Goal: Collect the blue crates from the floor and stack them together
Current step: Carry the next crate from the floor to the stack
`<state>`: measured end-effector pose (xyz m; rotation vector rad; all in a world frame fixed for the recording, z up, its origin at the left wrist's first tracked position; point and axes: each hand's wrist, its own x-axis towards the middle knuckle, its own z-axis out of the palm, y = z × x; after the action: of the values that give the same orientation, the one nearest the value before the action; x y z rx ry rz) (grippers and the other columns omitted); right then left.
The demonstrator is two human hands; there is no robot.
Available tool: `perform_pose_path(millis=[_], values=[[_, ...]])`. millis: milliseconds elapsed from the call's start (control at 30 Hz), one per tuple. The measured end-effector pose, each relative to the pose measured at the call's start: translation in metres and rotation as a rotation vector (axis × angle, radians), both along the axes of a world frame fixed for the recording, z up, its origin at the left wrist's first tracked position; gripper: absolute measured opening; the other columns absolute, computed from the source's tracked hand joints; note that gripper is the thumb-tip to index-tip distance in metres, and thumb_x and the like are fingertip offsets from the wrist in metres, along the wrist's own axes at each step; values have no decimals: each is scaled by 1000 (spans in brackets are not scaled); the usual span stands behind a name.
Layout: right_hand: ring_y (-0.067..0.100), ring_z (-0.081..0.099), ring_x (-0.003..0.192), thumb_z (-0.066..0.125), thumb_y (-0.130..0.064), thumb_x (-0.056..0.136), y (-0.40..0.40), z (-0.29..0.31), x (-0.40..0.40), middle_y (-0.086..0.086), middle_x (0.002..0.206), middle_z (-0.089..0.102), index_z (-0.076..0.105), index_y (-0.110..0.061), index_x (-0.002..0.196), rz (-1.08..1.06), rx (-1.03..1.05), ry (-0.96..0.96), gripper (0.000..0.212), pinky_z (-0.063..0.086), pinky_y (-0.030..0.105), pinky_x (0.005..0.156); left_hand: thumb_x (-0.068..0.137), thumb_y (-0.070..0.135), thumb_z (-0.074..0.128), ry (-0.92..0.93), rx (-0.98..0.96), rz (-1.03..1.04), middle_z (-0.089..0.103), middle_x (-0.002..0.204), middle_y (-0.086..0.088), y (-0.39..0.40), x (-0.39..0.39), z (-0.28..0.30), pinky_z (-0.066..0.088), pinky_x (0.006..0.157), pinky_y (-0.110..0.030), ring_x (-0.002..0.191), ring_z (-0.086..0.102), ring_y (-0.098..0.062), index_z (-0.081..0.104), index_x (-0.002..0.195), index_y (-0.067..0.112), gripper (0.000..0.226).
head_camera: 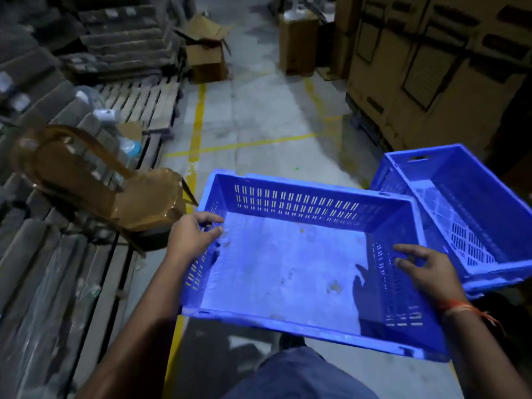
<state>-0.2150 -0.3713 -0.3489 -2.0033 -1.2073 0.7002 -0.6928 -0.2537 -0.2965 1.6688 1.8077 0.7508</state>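
left hand (193, 233) grips the near crate's (288, 269) left wall; right hand (429, 273) hovers with fingers spread at its right wall, holding nothing. second crate (460, 197) sits tilted at 2 o'clock. grip both walls, keep level, nest squarely.

Bare forearms; orange thread band (457, 308) on right wrist (loose ends trailing); dark blue trousers (302, 375).

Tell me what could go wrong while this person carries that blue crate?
The right hand seems open over the near crate wall, so only the left hand grips; it could tip. The second crate lies tilted, so stacking may sit crooked. The brown chair stands close and could catch a corner.
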Motion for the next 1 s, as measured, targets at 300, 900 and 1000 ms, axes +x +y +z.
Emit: perform_pose_path(millis=[300,900,1000], values=[[10,40,48,77,-10,79,113,-18,17,7,74,64,73,-37,89,-226,40,101,29,36,21,43,80,20,81,-16,-36,-232,65,76,5,200,55,-15,47,72,-30,67,60,-10,74,86,38,20],[11,63,68,77,-13,77,164,-4,-54,-5,81,73,76,-34,90,-871,-46,84,25,52,29,70,72,23,85,9,-133,-852,75,83,-1,468,171,-46,46,70,-14,72,65,-8,74,79,41,22],[13,62,69,76,-11,79,161,3,-92,-2,83,73,76,-28,96,-983,-35,88,24,52,28,70,72,24,83,22,-114,-959,75,81,3,490,193,-46,50,74,-27,73,68,-14,73,81,52,31]])
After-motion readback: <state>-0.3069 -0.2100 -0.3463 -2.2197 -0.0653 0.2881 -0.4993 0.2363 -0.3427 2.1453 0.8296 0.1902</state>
